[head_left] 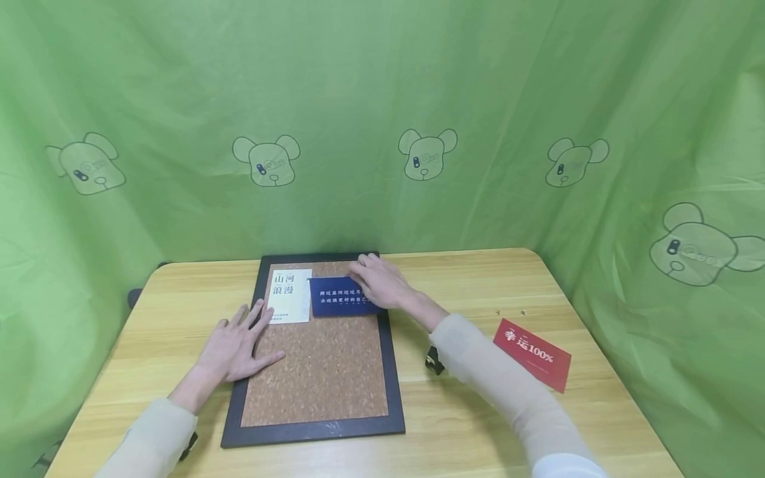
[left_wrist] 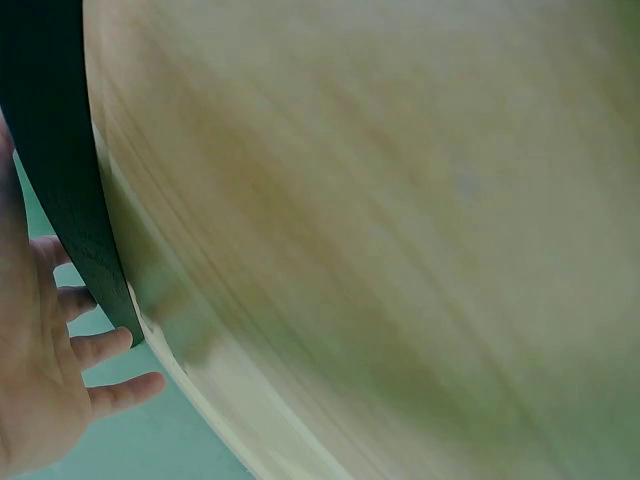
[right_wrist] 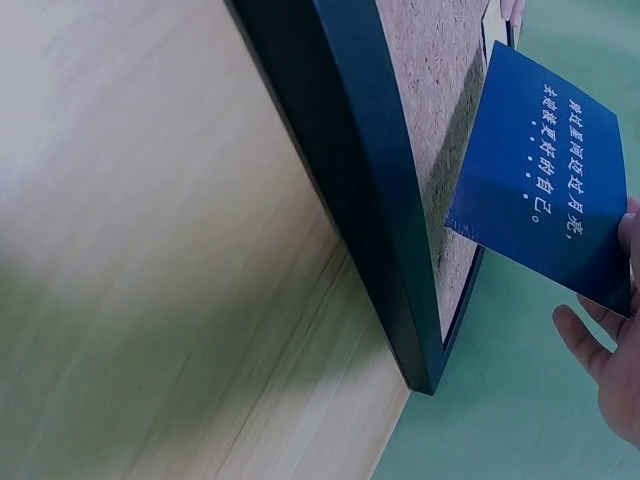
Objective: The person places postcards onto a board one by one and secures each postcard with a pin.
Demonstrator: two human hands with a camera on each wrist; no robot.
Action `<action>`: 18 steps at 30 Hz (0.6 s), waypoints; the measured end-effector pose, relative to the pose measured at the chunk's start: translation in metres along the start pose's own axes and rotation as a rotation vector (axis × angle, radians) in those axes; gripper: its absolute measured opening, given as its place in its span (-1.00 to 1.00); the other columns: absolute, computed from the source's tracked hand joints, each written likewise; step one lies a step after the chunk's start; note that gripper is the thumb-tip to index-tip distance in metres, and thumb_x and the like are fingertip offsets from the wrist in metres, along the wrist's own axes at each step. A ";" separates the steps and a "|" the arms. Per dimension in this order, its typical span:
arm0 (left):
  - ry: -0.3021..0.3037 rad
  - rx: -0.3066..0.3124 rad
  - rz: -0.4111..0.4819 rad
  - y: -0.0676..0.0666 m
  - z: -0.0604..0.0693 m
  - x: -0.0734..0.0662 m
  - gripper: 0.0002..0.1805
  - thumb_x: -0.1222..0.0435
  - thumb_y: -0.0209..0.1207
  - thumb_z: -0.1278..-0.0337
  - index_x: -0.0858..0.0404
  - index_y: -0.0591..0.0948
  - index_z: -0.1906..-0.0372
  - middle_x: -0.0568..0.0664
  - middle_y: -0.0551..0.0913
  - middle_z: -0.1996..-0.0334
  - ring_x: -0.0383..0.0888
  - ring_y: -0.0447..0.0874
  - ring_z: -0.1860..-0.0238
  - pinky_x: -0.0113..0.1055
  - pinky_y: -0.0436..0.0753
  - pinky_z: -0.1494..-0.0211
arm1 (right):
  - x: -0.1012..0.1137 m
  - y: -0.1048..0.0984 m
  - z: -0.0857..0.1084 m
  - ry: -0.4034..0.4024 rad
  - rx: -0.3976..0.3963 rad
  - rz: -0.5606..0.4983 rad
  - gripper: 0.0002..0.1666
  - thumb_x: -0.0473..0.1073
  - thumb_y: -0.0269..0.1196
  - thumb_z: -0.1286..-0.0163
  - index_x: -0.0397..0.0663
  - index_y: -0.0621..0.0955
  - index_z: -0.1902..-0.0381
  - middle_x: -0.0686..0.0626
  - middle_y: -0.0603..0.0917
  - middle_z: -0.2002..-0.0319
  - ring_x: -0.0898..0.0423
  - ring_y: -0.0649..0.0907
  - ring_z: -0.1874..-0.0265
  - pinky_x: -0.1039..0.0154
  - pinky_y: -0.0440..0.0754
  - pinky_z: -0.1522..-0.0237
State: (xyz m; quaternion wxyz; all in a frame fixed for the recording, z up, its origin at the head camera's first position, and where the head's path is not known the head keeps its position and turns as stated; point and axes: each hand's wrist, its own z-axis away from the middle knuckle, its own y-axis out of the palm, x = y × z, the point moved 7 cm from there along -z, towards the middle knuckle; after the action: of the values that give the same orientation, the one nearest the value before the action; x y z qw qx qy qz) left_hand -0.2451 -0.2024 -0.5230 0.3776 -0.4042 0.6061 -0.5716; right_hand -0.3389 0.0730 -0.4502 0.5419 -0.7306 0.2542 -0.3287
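A cork board [head_left: 317, 372] in a black frame [head_left: 311, 433] lies on the wooden table. On its upper left is a white card [head_left: 293, 305] with dark characters. My right hand [head_left: 382, 282] pinches a blue card [head_left: 337, 302] by its upper right part; in the right wrist view the blue card [right_wrist: 540, 170] stands tilted off the cork, held by the right hand [right_wrist: 620, 350]. My left hand [head_left: 236, 345] rests with spread fingers on the board's left frame, fingertips at the white card's lower left. The left wrist view shows the left hand [left_wrist: 50, 370] beside the black frame [left_wrist: 75, 150].
Right of the board, a red card [head_left: 534, 355] lies slanted on the table [head_left: 478, 272]. Two tiny pins [head_left: 523, 312] lie above it. A green curtain [head_left: 358, 79] hangs behind and at both sides.
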 end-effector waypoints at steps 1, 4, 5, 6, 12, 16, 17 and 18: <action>0.000 0.000 0.000 0.000 0.000 0.000 0.12 -0.51 0.04 -0.21 0.18 0.30 -0.64 0.24 0.27 -0.64 0.38 0.36 -0.56 0.31 0.61 -0.26 | 0.000 0.000 0.000 0.000 0.000 0.000 -0.71 -0.16 0.10 -0.65 0.03 0.69 -0.14 0.01 0.62 0.23 0.11 0.46 0.25 0.28 0.46 0.18; 0.001 0.001 -0.001 0.000 0.000 0.000 0.12 -0.51 0.04 -0.21 0.17 0.29 -0.64 0.24 0.27 -0.64 0.38 0.35 -0.56 0.31 0.61 -0.27 | 0.001 0.001 -0.001 0.001 -0.002 -0.006 -0.72 -0.15 0.09 -0.65 0.03 0.69 -0.13 0.02 0.61 0.24 0.12 0.45 0.25 0.28 0.46 0.18; 0.001 -0.001 -0.001 0.000 0.000 0.000 0.12 -0.51 0.04 -0.21 0.17 0.29 -0.64 0.24 0.27 -0.64 0.38 0.35 -0.56 0.31 0.61 -0.27 | 0.001 0.001 -0.001 0.001 -0.004 -0.010 -0.72 -0.15 0.10 -0.65 0.03 0.69 -0.13 0.02 0.61 0.24 0.12 0.45 0.25 0.28 0.46 0.19; 0.001 -0.001 -0.001 0.000 0.000 0.000 0.12 -0.51 0.04 -0.21 0.17 0.29 -0.64 0.24 0.27 -0.64 0.38 0.35 -0.56 0.31 0.61 -0.27 | 0.002 0.002 -0.001 0.001 -0.004 -0.012 -0.72 -0.15 0.10 -0.65 0.03 0.69 -0.12 0.02 0.61 0.24 0.12 0.45 0.25 0.29 0.46 0.19; 0.000 0.001 -0.001 0.000 0.000 0.000 0.12 -0.51 0.03 -0.22 0.17 0.29 -0.65 0.23 0.26 -0.65 0.38 0.34 -0.57 0.31 0.61 -0.28 | 0.004 0.004 -0.001 -0.001 -0.002 -0.032 -0.71 -0.16 0.09 -0.66 0.03 0.69 -0.13 0.01 0.65 0.20 0.11 0.48 0.24 0.26 0.49 0.16; 0.000 -0.004 -0.003 0.001 0.000 0.000 0.12 -0.51 0.04 -0.21 0.17 0.29 -0.65 0.23 0.26 -0.65 0.37 0.34 -0.57 0.31 0.61 -0.28 | 0.005 0.007 -0.002 -0.009 -0.003 -0.027 -0.72 -0.15 0.08 -0.66 0.02 0.69 -0.11 0.00 0.66 0.18 0.11 0.50 0.23 0.25 0.51 0.16; 0.001 -0.006 -0.003 0.001 0.000 0.001 0.12 -0.51 0.04 -0.21 0.17 0.29 -0.65 0.23 0.26 -0.65 0.38 0.34 -0.57 0.31 0.61 -0.28 | 0.005 0.007 -0.002 -0.010 -0.004 -0.025 -0.72 -0.14 0.07 -0.66 0.02 0.69 -0.10 0.01 0.66 0.18 0.11 0.50 0.23 0.25 0.51 0.16; 0.001 -0.007 -0.004 0.001 0.000 0.001 0.12 -0.51 0.04 -0.21 0.17 0.29 -0.65 0.23 0.26 -0.65 0.38 0.34 -0.57 0.31 0.61 -0.28 | 0.005 0.008 -0.002 -0.010 -0.002 -0.024 -0.72 -0.14 0.07 -0.67 0.02 0.69 -0.10 0.01 0.65 0.18 0.10 0.50 0.23 0.25 0.51 0.16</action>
State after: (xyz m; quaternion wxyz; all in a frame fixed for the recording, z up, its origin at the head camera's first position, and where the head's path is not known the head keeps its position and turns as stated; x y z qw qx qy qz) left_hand -0.2454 -0.2031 -0.5241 0.3748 -0.4065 0.6076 -0.5702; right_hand -0.3373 0.0661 -0.4561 0.5384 -0.7356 0.2433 -0.3313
